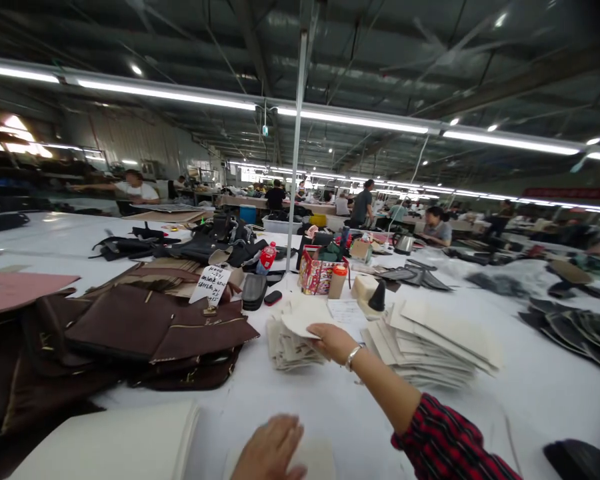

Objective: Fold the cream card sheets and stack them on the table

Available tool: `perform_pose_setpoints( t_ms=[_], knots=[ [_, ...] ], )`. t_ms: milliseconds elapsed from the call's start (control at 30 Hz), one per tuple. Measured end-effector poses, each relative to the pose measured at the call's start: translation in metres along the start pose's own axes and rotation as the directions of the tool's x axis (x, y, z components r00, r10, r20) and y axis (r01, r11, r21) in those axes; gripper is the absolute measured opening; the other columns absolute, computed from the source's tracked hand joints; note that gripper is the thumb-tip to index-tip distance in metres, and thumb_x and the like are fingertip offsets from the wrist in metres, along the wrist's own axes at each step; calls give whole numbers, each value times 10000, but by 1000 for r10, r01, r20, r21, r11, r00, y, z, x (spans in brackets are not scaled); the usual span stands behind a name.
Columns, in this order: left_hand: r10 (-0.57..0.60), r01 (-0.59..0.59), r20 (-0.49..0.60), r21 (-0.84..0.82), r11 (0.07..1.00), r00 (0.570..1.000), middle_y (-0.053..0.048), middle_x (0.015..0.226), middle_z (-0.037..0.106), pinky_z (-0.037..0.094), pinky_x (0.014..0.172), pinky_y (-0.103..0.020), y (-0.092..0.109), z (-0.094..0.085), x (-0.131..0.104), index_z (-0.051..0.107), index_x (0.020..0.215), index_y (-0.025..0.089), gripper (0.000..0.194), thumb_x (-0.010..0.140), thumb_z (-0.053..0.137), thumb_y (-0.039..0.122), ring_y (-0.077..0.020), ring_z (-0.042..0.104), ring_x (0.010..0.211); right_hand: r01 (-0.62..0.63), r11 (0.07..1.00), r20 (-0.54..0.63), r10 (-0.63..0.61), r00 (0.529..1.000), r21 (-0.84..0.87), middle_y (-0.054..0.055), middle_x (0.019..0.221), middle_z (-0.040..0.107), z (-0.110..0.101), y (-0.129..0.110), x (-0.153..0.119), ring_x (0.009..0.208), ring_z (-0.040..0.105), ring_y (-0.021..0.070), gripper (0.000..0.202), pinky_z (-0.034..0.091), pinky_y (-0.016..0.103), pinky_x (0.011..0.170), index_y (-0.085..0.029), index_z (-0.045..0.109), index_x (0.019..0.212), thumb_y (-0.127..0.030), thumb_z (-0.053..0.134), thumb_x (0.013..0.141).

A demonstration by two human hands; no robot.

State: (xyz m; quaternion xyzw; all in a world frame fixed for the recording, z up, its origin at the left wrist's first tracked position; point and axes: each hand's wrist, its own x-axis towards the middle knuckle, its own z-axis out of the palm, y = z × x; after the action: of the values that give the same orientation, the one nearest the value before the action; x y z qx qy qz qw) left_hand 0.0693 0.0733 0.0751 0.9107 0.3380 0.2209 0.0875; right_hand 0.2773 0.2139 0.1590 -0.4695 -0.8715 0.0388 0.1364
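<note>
My right hand (333,340), with a silver bangle at its wrist, pinches the edge of an off-white panel (303,325). That panel lies at the top of a small uneven stack of off-white pieces (293,353). My left hand (273,448) is low in the view and slightly blurred, its fingers stretched out and nothing visible in them. Partly hidden beside it, a pale piece (321,461) lies on the white table. A larger fanned stack of off-white panels (425,347) sits to the right of my right hand. At lower left is a thick pile of cream sheets (115,443).
Brown bag pieces (155,333) with zips are heaped on the left, a handwritten tag (210,285) on them. Behind the stacks stand a red-capped bottle (267,259), a red patterned box (316,270) and a black cone (378,297). A metal pole (296,147) rises mid-table. People work farther back.
</note>
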Motion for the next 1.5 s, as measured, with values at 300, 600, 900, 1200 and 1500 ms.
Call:
perform_pose_setpoints(
  t_ms=[300,600,900,1200,1500],
  knots=[
    [-180,181,-22,205,962,983,-154,1268,419,193,963,-584,-43,-35,137,419,1201,151,563,747,520,469,-324,342,1185,-251,940,-442,332,833,232,128,940,632,-81,-11,-29,903,567,249,428,418,376,801,-128,562,1053,-428,325,859],
    [-337,395,324,-903,170,884,-138,993,594,516,637,-310,51,-39,-10,485,1031,107,450,880,224,441,-189,612,803,-344,388,90,541,836,855,105,1037,616,-12,-76,-151,925,580,233,406,483,342,787,-119,583,1011,-409,582,727],
    [-315,311,-47,-78,947,948,-81,1076,567,399,903,-390,49,-1,-161,542,1068,174,302,817,382,123,-191,484,1025,-539,85,504,257,824,838,88,1053,615,59,-98,-185,972,565,239,452,445,371,880,-128,576,1030,-344,672,645],
    [-170,162,86,89,983,982,-65,1154,540,382,936,-387,38,8,-181,514,1106,186,333,817,370,103,-178,460,1087,-534,195,506,179,844,823,86,1021,630,96,-129,-167,933,586,233,426,459,377,862,-118,606,981,-379,652,648],
    [-117,105,150,81,991,982,-98,1236,467,308,997,-431,40,5,-190,451,1160,129,393,786,349,64,-198,364,1182,-570,221,524,234,819,792,81,1006,637,121,-126,-163,918,594,225,401,470,363,848,-123,602,970,-336,668,637]
  ],
)
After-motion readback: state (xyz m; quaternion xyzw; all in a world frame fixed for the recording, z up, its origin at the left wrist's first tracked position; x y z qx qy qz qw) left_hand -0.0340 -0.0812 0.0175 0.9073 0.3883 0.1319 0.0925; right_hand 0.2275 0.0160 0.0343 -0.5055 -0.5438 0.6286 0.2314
